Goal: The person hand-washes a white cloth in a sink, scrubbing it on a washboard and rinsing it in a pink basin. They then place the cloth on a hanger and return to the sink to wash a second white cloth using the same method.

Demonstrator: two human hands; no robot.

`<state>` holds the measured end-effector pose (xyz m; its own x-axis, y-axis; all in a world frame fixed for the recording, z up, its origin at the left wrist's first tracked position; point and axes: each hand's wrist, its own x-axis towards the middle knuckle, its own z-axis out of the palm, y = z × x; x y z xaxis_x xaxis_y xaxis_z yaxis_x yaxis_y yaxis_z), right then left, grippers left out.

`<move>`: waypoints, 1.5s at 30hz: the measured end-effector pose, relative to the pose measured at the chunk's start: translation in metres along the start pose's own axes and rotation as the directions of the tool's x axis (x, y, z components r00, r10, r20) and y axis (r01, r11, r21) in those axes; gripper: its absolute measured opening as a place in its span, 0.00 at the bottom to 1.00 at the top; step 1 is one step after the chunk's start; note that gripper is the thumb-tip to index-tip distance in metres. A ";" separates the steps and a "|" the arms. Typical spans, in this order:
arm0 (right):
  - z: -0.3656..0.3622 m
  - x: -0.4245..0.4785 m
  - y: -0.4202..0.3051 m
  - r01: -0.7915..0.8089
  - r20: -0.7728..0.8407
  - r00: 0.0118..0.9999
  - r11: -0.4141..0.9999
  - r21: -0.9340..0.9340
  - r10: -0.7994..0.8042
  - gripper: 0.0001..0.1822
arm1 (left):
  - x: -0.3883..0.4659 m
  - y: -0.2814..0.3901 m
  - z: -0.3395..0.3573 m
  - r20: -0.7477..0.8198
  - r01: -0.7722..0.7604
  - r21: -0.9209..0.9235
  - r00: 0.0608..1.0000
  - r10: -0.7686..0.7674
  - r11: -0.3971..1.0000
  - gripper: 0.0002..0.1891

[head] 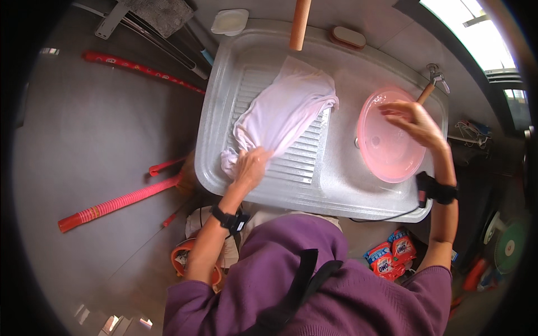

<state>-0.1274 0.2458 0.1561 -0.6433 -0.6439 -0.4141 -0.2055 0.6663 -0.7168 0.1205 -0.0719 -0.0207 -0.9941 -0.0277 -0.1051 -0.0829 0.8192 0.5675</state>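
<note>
A crumpled wet white cloth (290,105), probably a garment, lies slantwise over the ribbed washboard (294,161) built into a grey laundry sink (340,168). My left hand (252,166) is closed on the bunched near end of the cloth. Its far end spreads flat toward the back of the sink. On the right, a translucent pink plastic basin (380,168) stands in the sink's smooth bowl. Over the basin's far part hovers my right hand (407,119), slightly blurred, fingers loosely apart with nothing visible in them. Whether it touches the basin is unclear.
A metal tap (435,77) with a tan tube sits at the back right. Another tan rod (299,25) hangs over the back edge. On the rim are an oval item (348,38) and a white container (230,22). Red detergent packets (391,256) lie below, right.
</note>
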 end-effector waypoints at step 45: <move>0.203 0.288 -0.090 0.362 -0.166 0.756 0.616 -0.700 -0.633 0.10 | 0.003 -0.019 0.001 0.222 -0.043 -0.240 0.970 0.098 0.970 0.10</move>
<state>-0.1443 -0.0760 -0.0123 -0.4791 -0.8461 0.2338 -0.8753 0.4408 -0.1987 0.1188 -0.0872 -0.0326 -0.9569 0.1806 -0.2276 -0.0544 0.6581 0.7509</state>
